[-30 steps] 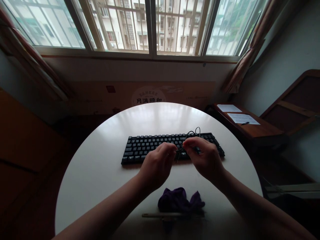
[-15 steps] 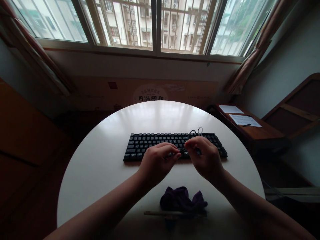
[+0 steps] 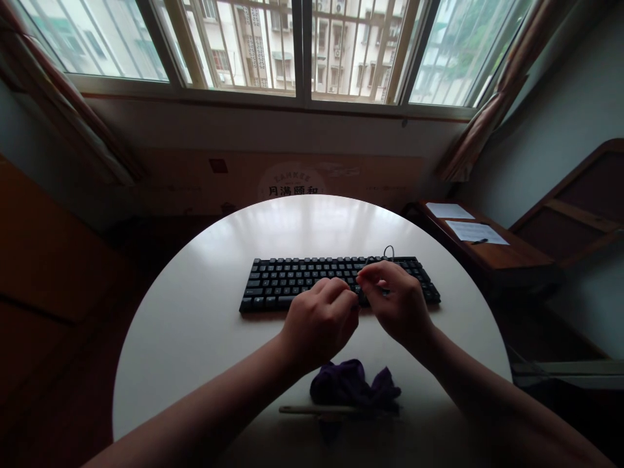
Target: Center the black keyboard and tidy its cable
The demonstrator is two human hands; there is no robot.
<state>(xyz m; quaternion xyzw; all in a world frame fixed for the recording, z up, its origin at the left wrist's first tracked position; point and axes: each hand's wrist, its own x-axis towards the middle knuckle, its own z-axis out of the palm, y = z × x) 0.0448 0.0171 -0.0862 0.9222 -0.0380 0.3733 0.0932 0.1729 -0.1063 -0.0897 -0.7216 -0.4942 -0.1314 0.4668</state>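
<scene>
A black keyboard (image 3: 275, 276) lies across the middle of the round white table (image 3: 185, 338). Above its right half, a thin dark cable (image 3: 389, 248) loops up behind my right hand (image 3: 397, 299), whose thumb and fingertips are pinched together on it. My left hand (image 3: 322, 318) is closed, its knuckles up, close beside the right fingertips. It grips the cable too, though its fingers hide most of that stretch. Both hands are over the front edge of the keyboard.
Nearer to me lie a crumpled dark purple cloth (image 3: 353, 383) and a thin light-handled tool (image 3: 305, 409), partly in shadow. On the right, a low wooden table (image 3: 517, 253) bears paper sheets (image 3: 475, 232) and a pen (image 3: 480, 241). A barred window stands beyond.
My left hand has turned, knuckles up, and moved slightly right, its fingers curling closer to my right hand. The right hand keeps its pinch. Less of the cable loop shows.
</scene>
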